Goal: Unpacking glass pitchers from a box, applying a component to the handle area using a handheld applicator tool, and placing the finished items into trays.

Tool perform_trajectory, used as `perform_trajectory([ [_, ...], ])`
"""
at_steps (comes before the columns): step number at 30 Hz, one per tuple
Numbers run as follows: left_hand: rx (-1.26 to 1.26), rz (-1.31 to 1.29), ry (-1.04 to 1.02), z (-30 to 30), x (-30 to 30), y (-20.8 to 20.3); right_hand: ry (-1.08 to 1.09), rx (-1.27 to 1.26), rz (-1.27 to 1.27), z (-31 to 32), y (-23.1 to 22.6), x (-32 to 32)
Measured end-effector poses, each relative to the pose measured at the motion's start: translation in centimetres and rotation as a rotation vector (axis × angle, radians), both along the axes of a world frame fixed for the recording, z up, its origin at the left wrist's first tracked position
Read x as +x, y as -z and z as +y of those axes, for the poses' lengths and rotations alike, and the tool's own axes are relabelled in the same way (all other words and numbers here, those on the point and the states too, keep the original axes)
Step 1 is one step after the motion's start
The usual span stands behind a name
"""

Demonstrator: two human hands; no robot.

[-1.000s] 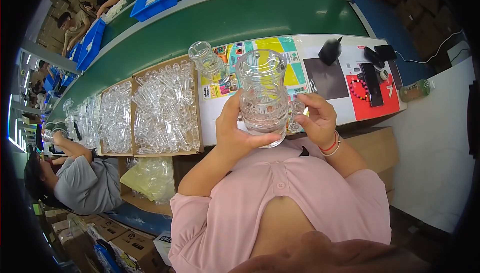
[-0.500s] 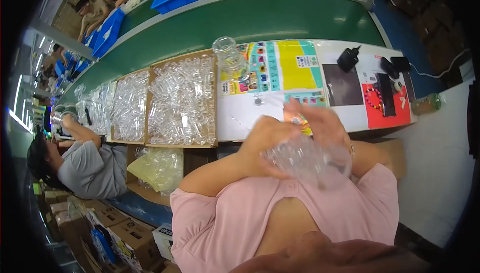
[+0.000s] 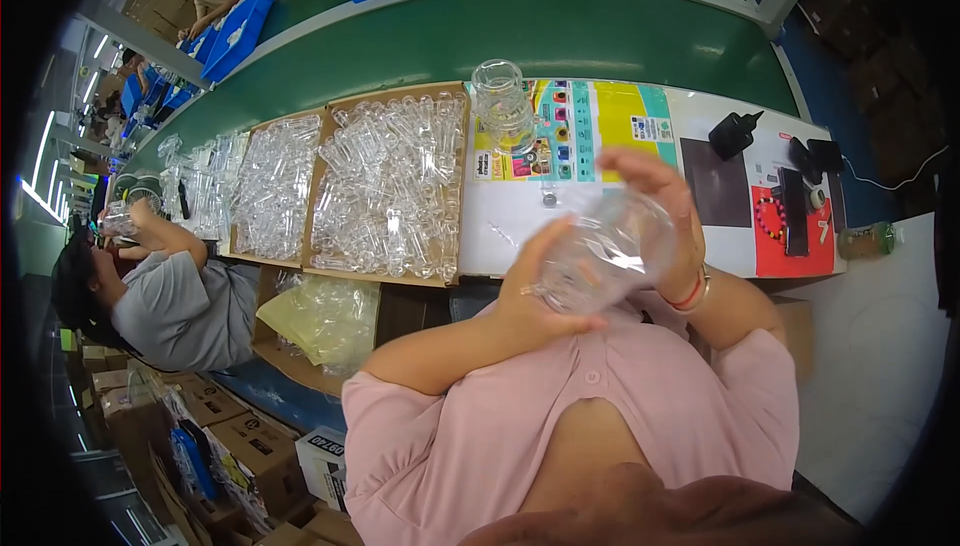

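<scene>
In front of my chest, a clear plastic vessel (image 3: 622, 246), round and bottle-like with a narrower end toward the lower left, lies tilted between my hands. My left hand (image 3: 540, 291) wraps around its narrower end. Beside its far right side is my right hand (image 3: 668, 201), fingers stretched out and slightly curved; whether the palm touches the vessel I cannot tell. Another clear ribbed vessel (image 3: 505, 111) stands upright on the printed sheet (image 3: 560, 136) beyond. A small round grey piece (image 3: 549, 199) lies on the white surface just past my left hand.
Cardboard trays of clear tube-like parts (image 3: 390, 186) stand at left. A black dropper bottle (image 3: 733, 136), a phone (image 3: 795, 211) and a beaded bracelet (image 3: 770, 218) lie at right. A green-capped jar (image 3: 870, 239) is beyond the right edge. A co-worker in grey (image 3: 190, 296) sits left.
The clear vessel has risen from near my chest toward the table. My left hand still grips it. My right hand has shifted slightly up and right, and the whole view has moved a little.
</scene>
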State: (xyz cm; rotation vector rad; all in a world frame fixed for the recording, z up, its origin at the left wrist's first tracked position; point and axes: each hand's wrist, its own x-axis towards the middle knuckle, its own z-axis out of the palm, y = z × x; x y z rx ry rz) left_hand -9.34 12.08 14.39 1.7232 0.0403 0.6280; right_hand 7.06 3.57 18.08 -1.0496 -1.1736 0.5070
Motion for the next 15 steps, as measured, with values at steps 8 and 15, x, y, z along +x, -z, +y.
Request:
perform_trajectory([
  [8,0.158,-0.093,-0.245,3.4,-3.0,4.3,0.051,-0.27,-0.217,1.1,4.5,-3.6],
  [15,-0.711,0.046,-0.031,6.1,-3.5,3.9,-0.687,-0.483,0.255,2.4,7.0,-2.9],
])
